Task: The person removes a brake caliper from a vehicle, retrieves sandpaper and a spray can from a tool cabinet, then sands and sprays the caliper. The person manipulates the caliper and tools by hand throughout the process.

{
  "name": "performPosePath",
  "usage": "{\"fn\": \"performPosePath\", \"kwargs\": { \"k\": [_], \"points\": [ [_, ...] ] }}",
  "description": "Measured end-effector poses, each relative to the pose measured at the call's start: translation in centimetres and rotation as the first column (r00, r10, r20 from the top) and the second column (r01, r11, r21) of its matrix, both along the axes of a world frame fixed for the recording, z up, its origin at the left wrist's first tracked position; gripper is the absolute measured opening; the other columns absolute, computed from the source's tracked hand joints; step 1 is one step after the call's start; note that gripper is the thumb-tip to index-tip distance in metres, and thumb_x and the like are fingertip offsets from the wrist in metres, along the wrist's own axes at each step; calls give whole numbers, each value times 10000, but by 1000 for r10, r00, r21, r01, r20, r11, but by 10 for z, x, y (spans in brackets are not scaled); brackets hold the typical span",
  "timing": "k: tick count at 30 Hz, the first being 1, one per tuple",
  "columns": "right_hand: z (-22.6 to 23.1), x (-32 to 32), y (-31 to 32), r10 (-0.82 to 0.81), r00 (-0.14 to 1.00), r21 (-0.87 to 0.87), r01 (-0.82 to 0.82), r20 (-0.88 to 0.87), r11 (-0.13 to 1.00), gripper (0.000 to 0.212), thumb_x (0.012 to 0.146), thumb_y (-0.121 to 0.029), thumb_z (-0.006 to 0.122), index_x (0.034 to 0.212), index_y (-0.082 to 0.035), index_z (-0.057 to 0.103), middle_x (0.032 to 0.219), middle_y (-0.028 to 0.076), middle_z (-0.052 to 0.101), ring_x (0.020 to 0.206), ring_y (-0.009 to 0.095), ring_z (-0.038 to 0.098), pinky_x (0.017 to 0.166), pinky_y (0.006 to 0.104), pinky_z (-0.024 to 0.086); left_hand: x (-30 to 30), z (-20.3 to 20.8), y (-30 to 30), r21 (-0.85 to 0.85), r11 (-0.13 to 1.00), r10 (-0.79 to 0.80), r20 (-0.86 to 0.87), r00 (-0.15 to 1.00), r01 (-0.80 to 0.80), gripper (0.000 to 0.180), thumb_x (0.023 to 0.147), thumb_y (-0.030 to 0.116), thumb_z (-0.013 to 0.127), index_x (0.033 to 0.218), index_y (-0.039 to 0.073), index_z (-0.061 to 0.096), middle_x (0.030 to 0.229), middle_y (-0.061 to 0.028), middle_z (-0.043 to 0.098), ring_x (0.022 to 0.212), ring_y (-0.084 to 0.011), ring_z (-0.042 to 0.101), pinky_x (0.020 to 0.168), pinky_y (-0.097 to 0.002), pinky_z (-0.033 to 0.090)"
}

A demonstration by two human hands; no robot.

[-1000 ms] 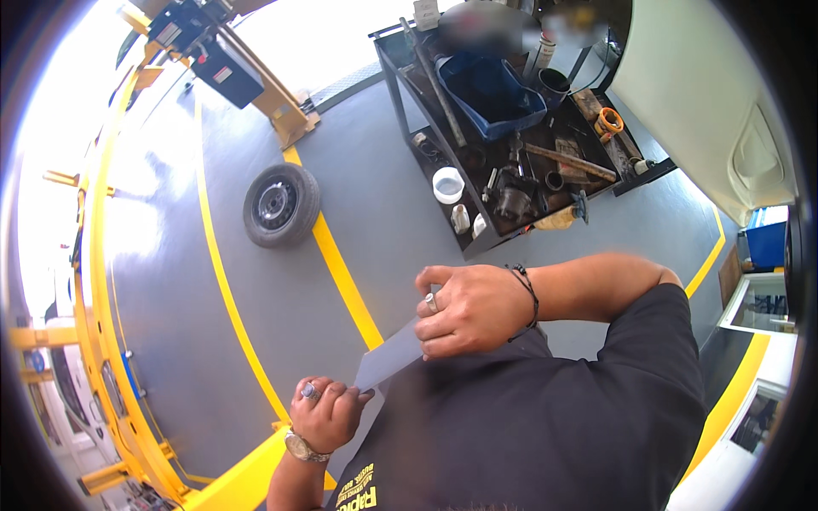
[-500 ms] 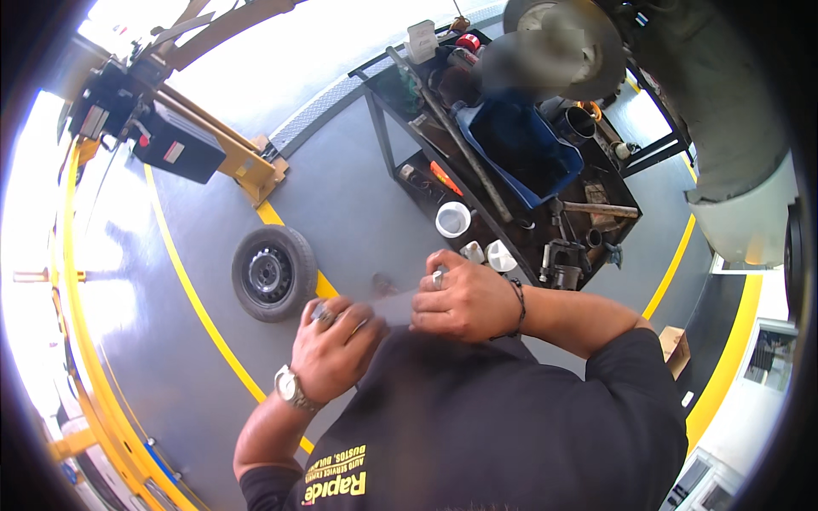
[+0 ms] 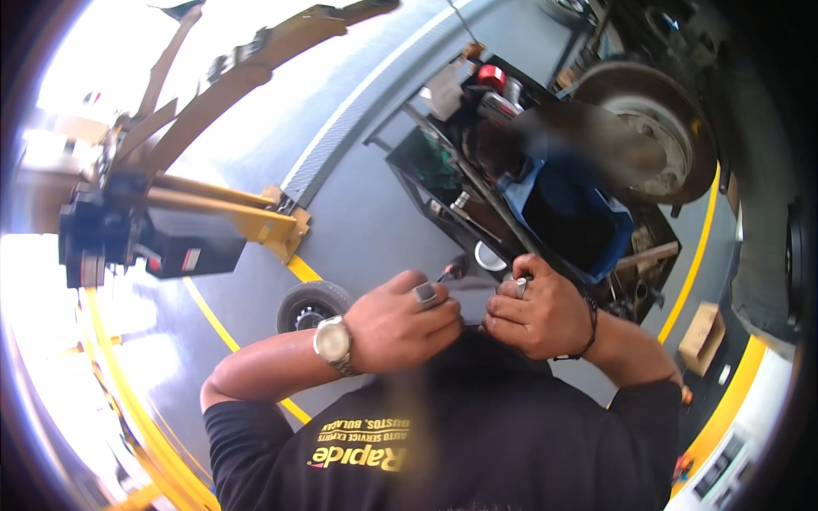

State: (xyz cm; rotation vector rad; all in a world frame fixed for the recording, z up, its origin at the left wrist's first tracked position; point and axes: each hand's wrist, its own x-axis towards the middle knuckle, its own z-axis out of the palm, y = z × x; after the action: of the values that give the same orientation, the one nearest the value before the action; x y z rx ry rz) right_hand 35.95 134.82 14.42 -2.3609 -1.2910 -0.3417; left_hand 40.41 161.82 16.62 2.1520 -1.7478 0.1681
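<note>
My left hand (image 3: pixel 407 322) and my right hand (image 3: pixel 538 311) are raised close together in front of my chest, both pinching a thin grey sheet (image 3: pixel 474 296) stretched between them. Only a small strip of the sheet shows between the fingers. The left wrist carries a silver watch, the left hand a ring, the right hand a ring and a dark bracelet. My black shirt (image 3: pixel 443 434) fills the lower part of the view.
A dark tool cart (image 3: pixel 477 204) with a blue bin (image 3: pixel 571 213), a white cup and tools stands ahead. A loose small tyre (image 3: pixel 308 305) lies on the grey floor by a yellow line. A yellow lift arm (image 3: pixel 230 217) is at left, a car's brake disc (image 3: pixel 656 136) at upper right.
Both hands have risen toward my neck with the grey sheet, coming closer together. The view has tilted up, showing more of the cart and the car's wheel hub.
</note>
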Motion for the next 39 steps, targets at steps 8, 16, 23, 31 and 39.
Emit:
{"fn": "performPosePath", "kwargs": {
  "k": [8,16,23,31,39],
  "points": [
    [9,40,-12,-227,970,-26,225,-88,974,62,825,-209,712,854,-160,687,904,-16,689,846,164,703,896,444,481,112,-6,29,-28,987,-161,-23,987,160,227,722,119,735,947,90,749,971,-44,685,981,-216,676,850,-358,543],
    [-2,65,-29,-788,613,-5,789,-56,614,114,793,-61,757,852,-97,667,856,44,627,774,239,649,825,412,499,305,-59,72,-35,994,88,-280,956,-102,175,798,-94,714,911,36,682,873,-133,656,830,-317,671,732,-425,544],
    [-118,58,53,-529,212,204,976,-821,74,144,915,-36,684,1058,-24,665,872,55,604,777,158,596,722,319,506,373,-157,-5,-133,978,17,-721,693,-162,85,931,31,746,926,-16,676,756,-88,609,670,-194,581,639,-333,480],
    [-167,12,158,-185,-180,-45,823,-966,-566,222,1003,-80,601,1190,-3,691,966,40,654,844,118,605,779,293,534,339,-242,-101,133,989,134,-587,798,-68,329,953,324,755,1101,31,749,934,-132,726,851,-312,716,798,-420,556],
    [-179,-52,154,-248,-397,-76,644,-884,-761,238,988,-187,677,1145,-10,703,855,48,689,756,126,612,713,300,531,315,-226,-122,8,986,-150,-382,912,166,233,927,235,758,1050,37,764,992,-135,707,842,-325,684,786,-432,543]
  ]
}}
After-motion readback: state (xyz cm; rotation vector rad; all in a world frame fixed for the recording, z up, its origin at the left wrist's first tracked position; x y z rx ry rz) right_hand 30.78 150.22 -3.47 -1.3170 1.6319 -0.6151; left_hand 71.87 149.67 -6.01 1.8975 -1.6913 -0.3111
